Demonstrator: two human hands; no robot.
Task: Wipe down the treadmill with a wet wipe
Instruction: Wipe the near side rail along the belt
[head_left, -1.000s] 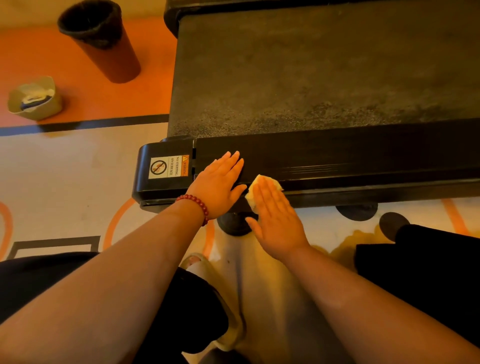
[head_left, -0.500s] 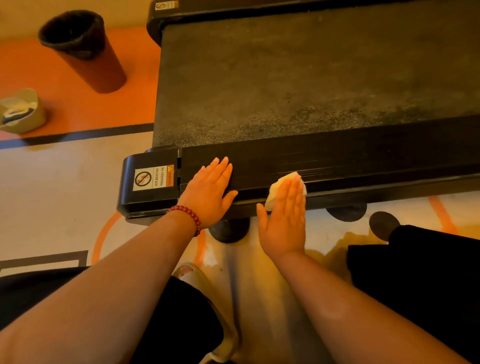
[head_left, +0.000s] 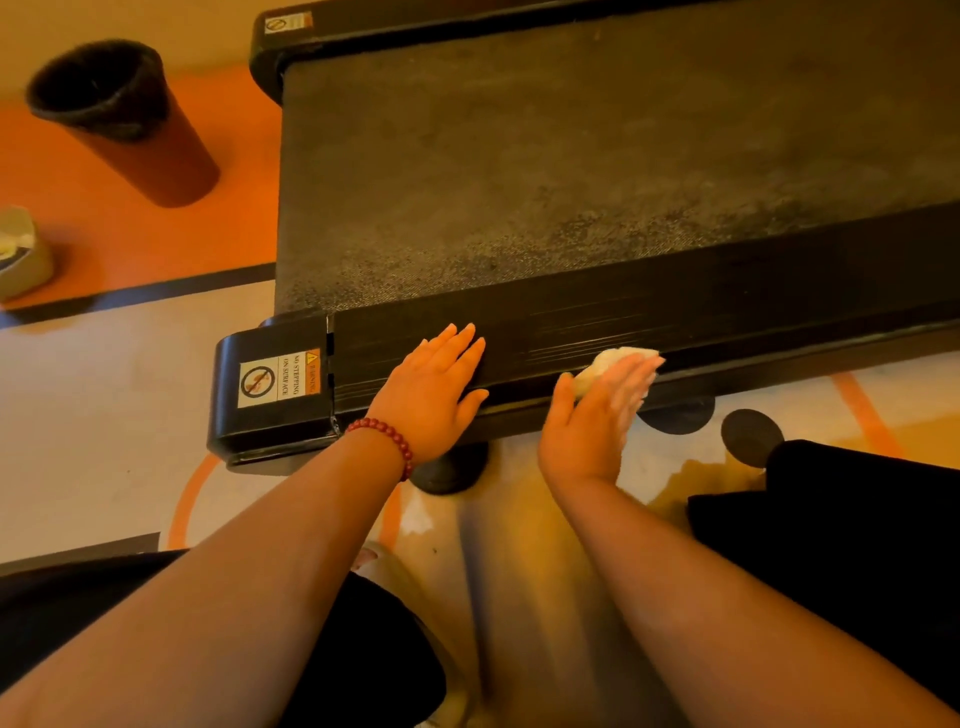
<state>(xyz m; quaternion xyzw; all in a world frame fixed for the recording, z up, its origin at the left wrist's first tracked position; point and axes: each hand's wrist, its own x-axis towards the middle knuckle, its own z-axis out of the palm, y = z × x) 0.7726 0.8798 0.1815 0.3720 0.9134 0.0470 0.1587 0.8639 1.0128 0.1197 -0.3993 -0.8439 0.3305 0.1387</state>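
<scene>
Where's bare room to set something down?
Bare: the treadmill belt beyond the side rail, and the pale floor left of the end cap. Crowded: the rail, under the left hand and the right hand with the wipe.

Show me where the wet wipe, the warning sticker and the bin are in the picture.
wet wipe (head_left: 608, 364): head view, its white bunched top edge.
warning sticker (head_left: 278, 379): head view, middle of the label.
bin (head_left: 161, 161): head view, its reddish side wall.

One treadmill (head_left: 571, 182), one wipe (head_left: 605, 366), two hands (head_left: 431, 395) (head_left: 592, 421), one bin (head_left: 119, 119).
</scene>
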